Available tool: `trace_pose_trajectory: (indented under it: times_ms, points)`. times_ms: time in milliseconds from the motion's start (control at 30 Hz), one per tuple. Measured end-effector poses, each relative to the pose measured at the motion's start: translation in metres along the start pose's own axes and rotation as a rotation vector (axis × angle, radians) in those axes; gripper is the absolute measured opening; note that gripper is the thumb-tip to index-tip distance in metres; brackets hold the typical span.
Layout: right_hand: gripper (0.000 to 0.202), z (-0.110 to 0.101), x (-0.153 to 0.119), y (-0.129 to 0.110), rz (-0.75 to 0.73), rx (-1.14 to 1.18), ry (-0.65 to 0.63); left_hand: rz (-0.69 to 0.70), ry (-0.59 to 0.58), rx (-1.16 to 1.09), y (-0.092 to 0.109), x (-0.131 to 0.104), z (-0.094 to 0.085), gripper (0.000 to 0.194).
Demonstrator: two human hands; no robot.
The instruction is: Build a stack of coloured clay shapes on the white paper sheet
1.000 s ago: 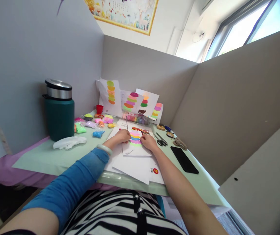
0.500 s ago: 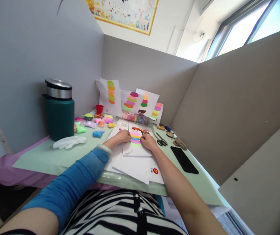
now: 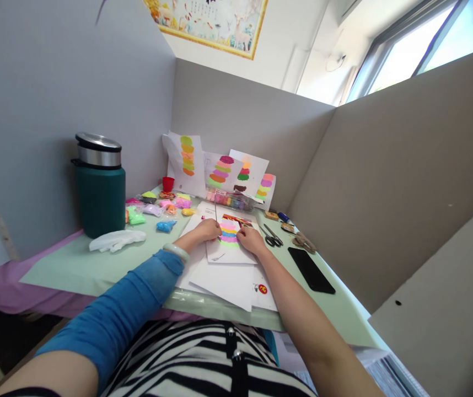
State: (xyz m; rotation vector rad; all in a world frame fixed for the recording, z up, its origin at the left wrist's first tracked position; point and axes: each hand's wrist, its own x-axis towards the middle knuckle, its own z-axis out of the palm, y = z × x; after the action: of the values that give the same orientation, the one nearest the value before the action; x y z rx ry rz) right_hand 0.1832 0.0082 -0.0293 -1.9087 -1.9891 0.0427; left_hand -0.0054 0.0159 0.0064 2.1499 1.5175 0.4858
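Left hand (image 3: 208,229) and right hand (image 3: 252,241) flank the striped sheet (image 3: 232,256) on the bench (image 3: 71,270).
Left fingers are closed around a thin stick (image 3: 215,208), apparently for control near the paper; right fingers are curled beside the coloured bands (image 3: 229,234), probably steadying the sheet, though whether they grip anything cannot be told. Loose papers (image 3: 224,281) lie beneath, likely as backing. Scissors (image 3: 273,237) lie near the right hand, presumably for reach. Coloured sheets (image 3: 223,172) stand before the partition (image 3: 240,105), evidently for viewing.
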Motion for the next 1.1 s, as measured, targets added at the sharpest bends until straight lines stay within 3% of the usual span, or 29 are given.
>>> trace_pose_trajectory:
  times_ms: [567, 900, 1100]
  points:
    - [0.022, 0.0041, 0.0031, 0.0037, -0.013, 0.001, 0.021, -0.004, 0.010, -0.001, -0.0034, 0.0066, 0.0008, 0.020]
    - [0.022, 0.0033, 0.0033, 0.0031, -0.017, -0.003, 0.013, 0.002, 0.002, -0.206, -0.0018, 0.0029, 0.0008, 0.019]
    - [0.022, 0.0034, 0.0028, 0.0035, -0.014, 0.008, 0.011, 0.087, 0.057, -0.280, -0.0062, 0.0010, 0.0000, 0.018]
